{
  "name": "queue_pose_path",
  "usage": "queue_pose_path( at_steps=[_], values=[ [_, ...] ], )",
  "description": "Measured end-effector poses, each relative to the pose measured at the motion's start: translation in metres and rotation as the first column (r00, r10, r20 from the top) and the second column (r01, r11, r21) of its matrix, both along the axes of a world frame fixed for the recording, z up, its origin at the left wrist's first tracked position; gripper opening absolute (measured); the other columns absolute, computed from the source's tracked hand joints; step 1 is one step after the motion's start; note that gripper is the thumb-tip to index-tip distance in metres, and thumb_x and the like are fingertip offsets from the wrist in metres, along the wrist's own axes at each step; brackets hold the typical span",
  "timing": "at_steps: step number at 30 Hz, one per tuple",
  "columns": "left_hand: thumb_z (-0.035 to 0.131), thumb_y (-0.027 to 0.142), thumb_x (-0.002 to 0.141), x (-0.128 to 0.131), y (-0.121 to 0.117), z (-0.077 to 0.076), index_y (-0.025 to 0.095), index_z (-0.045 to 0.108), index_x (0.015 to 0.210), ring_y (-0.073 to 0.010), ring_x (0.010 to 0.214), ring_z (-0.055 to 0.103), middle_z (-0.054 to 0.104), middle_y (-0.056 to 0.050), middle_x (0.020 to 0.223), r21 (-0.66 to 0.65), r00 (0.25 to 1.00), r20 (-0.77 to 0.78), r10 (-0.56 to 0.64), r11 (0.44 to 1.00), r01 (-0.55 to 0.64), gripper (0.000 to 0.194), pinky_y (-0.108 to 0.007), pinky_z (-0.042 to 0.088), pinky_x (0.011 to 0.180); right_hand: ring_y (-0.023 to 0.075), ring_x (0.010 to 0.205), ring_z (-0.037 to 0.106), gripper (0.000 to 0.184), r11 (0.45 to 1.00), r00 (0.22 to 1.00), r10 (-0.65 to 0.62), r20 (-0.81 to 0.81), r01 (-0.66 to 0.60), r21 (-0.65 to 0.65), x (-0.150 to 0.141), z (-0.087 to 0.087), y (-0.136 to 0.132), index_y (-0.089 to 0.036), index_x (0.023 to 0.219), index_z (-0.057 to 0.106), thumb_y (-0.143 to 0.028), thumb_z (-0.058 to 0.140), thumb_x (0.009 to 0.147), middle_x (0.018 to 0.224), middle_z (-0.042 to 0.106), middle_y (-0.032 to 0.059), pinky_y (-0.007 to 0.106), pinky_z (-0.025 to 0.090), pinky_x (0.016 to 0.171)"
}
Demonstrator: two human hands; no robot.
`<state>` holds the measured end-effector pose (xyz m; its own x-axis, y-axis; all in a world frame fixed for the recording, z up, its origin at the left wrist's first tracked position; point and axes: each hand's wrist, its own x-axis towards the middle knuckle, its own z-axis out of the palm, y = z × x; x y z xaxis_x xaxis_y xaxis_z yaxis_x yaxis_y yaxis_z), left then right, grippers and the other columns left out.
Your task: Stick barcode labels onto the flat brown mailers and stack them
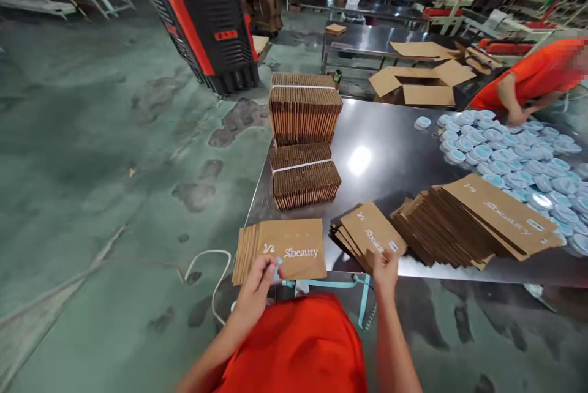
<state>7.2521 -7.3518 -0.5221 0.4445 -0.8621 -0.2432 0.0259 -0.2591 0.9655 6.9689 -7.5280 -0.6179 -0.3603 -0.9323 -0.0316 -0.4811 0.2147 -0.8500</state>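
My left hand [258, 280] is closed, thumb against fingers, on a small light-blue piece [278, 263] whose kind I cannot make out. It is over the lower left of a flat brown cardboard box [294, 237] printed "beauty" in white, atop a fanned row at the table's front edge. My right hand [384, 265] pinches the lower edge of another flat printed cardboard box [373, 228], which carries a small white label. That one tops a short stack. Right of it leans a larger fanned pile of flat cardboard boxes [500, 212].
Two strapped bundles of folded cardboard [305, 175] stand on the metal table [367, 179]. Many round light-blue packets [514, 154] cover its right side, where a co-worker's hand [517, 114] reaches in. Behind are an open carton [427, 94] and a tall black-and-red bin [206, 19].
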Motion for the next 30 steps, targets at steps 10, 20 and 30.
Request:
queue_pose_path(
  at_steps=[10, 20, 30],
  values=[
    [0.058, 0.037, 0.071, -0.002, 0.0, 0.014, 0.022, 0.06, 0.077, -0.0225, 0.091, 0.064, 0.069, -0.006, 0.089, 0.024, 0.989, -0.045, -0.143, 0.989, 0.144, 0.015, -0.033, 0.049, 0.085, 0.0159, 0.081, 0.06, 0.027, 0.564, 0.469, 0.764, 0.443, -0.819, -0.107, 0.141, 0.092, 0.094, -0.02, 0.095, 0.063, -0.045, 0.054, 0.088, 0.09, 0.065, 0.004, 0.027, 0.048, 0.072],
    [0.066, 0.033, 0.064, 0.004, 0.007, 0.022, 0.019, 0.068, 0.072, -0.0235, 0.093, 0.062, 0.064, -0.009, 0.097, -0.015, 0.989, -0.119, -0.089, 0.996, 0.087, 0.017, -0.035, 0.049, 0.088, 0.0149, 0.076, 0.056, 0.018, 0.489, 0.402, 0.813, 0.421, -0.864, -0.122, 0.151, 0.104, 0.095, -0.021, 0.088, 0.066, -0.037, 0.064, 0.082, 0.084, 0.06, 0.0022, 0.026, 0.045, 0.068],
    [0.07, 0.032, 0.061, -0.002, 0.004, 0.023, 0.019, 0.061, 0.077, -0.0215, 0.087, 0.069, 0.059, -0.01, 0.128, 0.096, 0.978, -0.207, -0.03, 0.994, 0.05, 0.023, -0.034, 0.056, 0.078, 0.0169, 0.086, 0.058, 0.015, 0.472, 0.385, 0.832, 0.4, -0.869, -0.146, 0.146, 0.105, 0.094, -0.024, 0.089, 0.07, -0.035, 0.067, 0.08, 0.094, 0.06, 0.0048, 0.028, 0.049, 0.072]
  ],
)
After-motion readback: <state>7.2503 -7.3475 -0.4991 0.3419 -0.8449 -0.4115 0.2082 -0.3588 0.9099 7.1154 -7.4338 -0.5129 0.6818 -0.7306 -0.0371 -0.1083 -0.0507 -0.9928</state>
